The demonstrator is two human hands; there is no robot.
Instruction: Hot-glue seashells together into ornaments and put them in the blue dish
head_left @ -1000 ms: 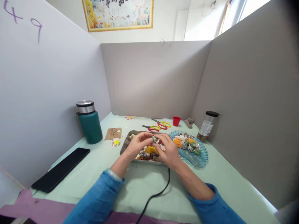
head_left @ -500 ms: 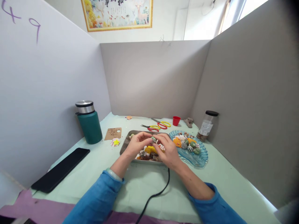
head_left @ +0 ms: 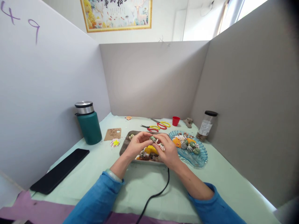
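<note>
Above a metal tray (head_left: 123, 148), my left hand (head_left: 137, 145) and my right hand (head_left: 170, 153) meet at the fingertips. Pinched between them is a small rounded lump, speckled green and white (head_left: 152, 138); its material cannot be made out. A small white bit shows by the right fingertips. Below, the tray holds a yellow piece (head_left: 151, 149) and several brown, orange and speckled pieces, partly hidden by my hands. Right of my right hand, a blue shell-shaped plate (head_left: 201, 159) carries green, orange and speckled lumps.
Behind the tray lie two pairs of scissors (head_left: 153, 127) and a red cup (head_left: 176, 121). A lidded jar (head_left: 205, 127) stands at right. At left are a teal bottle (head_left: 90, 127), a black phone-like slab (head_left: 60, 171) and a brown card (head_left: 113, 134). A black cable (head_left: 155, 195) runs toward me.
The green speckled lump has turned slightly between my fingertips, and more of its green side shows. Both hands stay in nearly the same place.
</note>
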